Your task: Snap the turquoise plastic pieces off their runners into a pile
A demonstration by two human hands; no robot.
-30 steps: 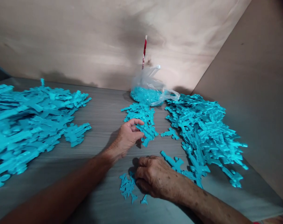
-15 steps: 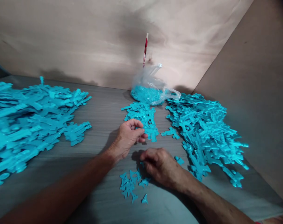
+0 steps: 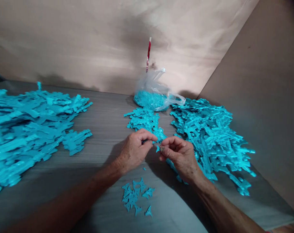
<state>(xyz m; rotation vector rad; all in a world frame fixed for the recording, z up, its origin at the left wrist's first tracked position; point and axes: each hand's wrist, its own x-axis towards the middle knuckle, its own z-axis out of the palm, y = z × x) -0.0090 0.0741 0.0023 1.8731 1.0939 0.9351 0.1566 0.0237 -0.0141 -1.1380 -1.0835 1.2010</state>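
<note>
Above the table, in the middle of the head view, my two hands meet almost fingertip to fingertip. A small turquoise plastic piece (image 3: 157, 149) shows between them. My right hand (image 3: 179, 157) pinches it between thumb and forefinger. My left hand (image 3: 136, 149) is closed too, with turquoise plastic at its fingertips, mostly hidden by the fingers. Below the hands lies a loose group of small flat turquoise pieces (image 3: 131, 195), with one piece (image 3: 148, 211) a little apart. Just beyond my fingers is a low pile of turquoise plastic parts (image 3: 143, 119).
Large heaps of turquoise plastic parts stand at the left (image 3: 32, 123) and right (image 3: 207, 136). A clear plastic bag (image 3: 153, 92) of turquoise pieces sits at the back. Behind it a red and white strip (image 3: 148, 55) stands against the board wall (image 3: 88, 42). Another board (image 3: 265, 106) closes the right side.
My right hand has risen from beside the small pieces to meet my left hand, and a piece now shows between them. A tiny turquoise bit is now visible on the table below.
</note>
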